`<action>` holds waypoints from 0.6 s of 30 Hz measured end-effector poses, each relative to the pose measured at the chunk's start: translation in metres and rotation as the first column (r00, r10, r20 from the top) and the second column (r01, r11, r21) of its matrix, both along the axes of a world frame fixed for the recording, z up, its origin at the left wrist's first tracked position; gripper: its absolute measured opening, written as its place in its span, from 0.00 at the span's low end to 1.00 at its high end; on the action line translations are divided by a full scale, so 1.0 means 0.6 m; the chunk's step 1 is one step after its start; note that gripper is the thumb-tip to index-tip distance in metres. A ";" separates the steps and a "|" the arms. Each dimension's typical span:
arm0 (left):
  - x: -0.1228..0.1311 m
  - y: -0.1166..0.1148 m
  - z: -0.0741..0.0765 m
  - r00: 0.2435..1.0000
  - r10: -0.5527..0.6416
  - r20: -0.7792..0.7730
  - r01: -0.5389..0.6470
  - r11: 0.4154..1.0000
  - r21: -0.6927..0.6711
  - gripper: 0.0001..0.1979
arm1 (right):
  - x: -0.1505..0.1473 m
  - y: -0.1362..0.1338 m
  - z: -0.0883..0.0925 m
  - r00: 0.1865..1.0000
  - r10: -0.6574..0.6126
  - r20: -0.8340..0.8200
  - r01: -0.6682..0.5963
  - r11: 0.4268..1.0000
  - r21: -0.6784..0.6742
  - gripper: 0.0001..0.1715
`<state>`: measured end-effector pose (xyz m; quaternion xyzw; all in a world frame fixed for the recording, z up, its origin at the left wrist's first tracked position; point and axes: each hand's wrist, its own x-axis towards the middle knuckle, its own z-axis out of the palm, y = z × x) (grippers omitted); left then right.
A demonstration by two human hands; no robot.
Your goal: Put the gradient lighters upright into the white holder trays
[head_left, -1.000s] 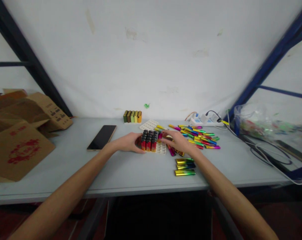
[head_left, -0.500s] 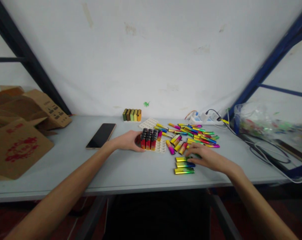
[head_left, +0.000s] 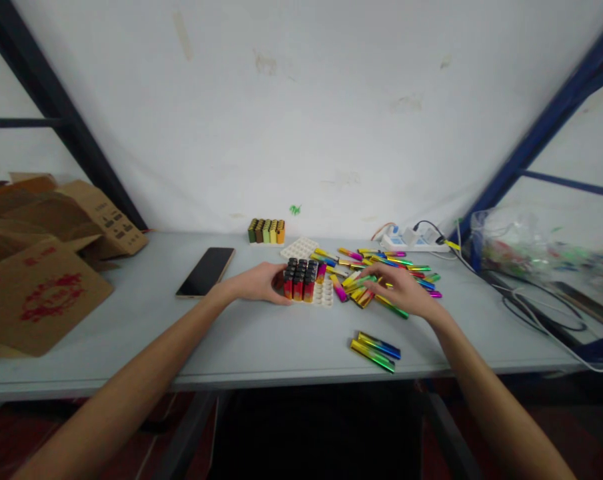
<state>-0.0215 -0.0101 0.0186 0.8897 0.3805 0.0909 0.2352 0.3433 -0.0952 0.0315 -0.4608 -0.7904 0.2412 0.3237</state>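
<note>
My left hand [head_left: 258, 281] is curled round the left side of a block of upright red lighters [head_left: 298, 285] with black tops. They stand in a white tray [head_left: 323, 293] whose right-hand holes show, and a purple and yellow lighter [head_left: 321, 272] stands behind them. Over the heap of shiny multicoloured lighters [head_left: 411, 272], my right hand [head_left: 398, 285] has its fingers pinched on a green and yellow lighter [head_left: 362, 284]. Closer to the front edge lie a yellow-blue lighter [head_left: 380, 345] and a yellow-green lighter [head_left: 372, 355], side by side and slanted.
A second white tray [head_left: 300, 248] lies behind. By the wall stands a block of green, brown and orange lighters [head_left: 266, 231]. A phone [head_left: 206, 272] lies left, beside cardboard boxes [head_left: 46, 293]. At the right are a power strip [head_left: 414, 239], cables and plastic bags [head_left: 511, 243].
My right hand has moved up and back from the front row to the heap, with one lighter from that row. The other two now lie slanted. My left hand stays at the block.
</note>
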 end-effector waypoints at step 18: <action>0.001 -0.003 0.002 1.000 -0.016 0.018 0.017 1.000 -0.024 0.33 | -0.149 0.064 -0.010 0.642 -0.066 -0.764 -0.377 0.840 -0.390 0.26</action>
